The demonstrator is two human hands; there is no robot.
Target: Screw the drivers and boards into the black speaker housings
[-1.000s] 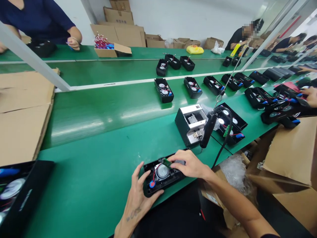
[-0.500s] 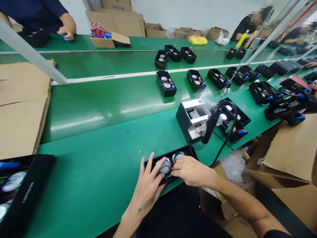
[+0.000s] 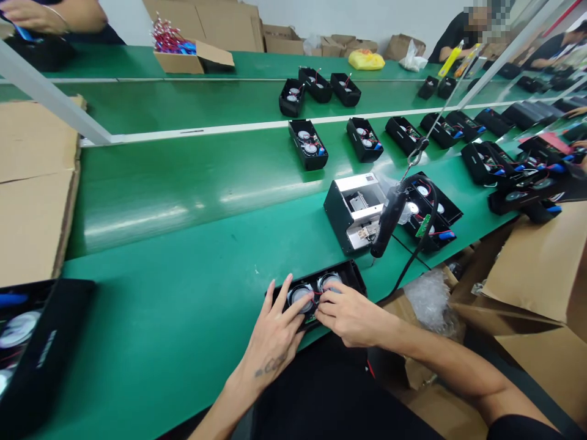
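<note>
In front of me on the green bench lies an open black speaker box (image 3: 351,275) with two round speaker drivers, red wires and a green circuit board inside. My left hand (image 3: 275,333) rests over its left end. Those fingers are stretched and spread, the index fingertip by the left speaker driver (image 3: 299,294). My right hand (image 3: 346,315) is closed in a pinch over the middle of the box, at a red wire (image 3: 316,293) between the drivers. Its fingertips partly cover the right driver (image 3: 328,280) and the wire's end.
Beyond the box stand a grey-and-black machine (image 3: 353,211) and a hanging electric screwdriver (image 3: 387,220) with a black cable. Another open speaker box (image 3: 55,342) lies at left. Several boxes line the belt (image 3: 206,165). Cardboard cartons (image 3: 527,281) are at right; co-workers sit across.
My view has shifted slightly. My right fingers have moved a little at the wire, and my left index now reaches nearer to them. A co-worker's hand at upper left has moved left.
</note>
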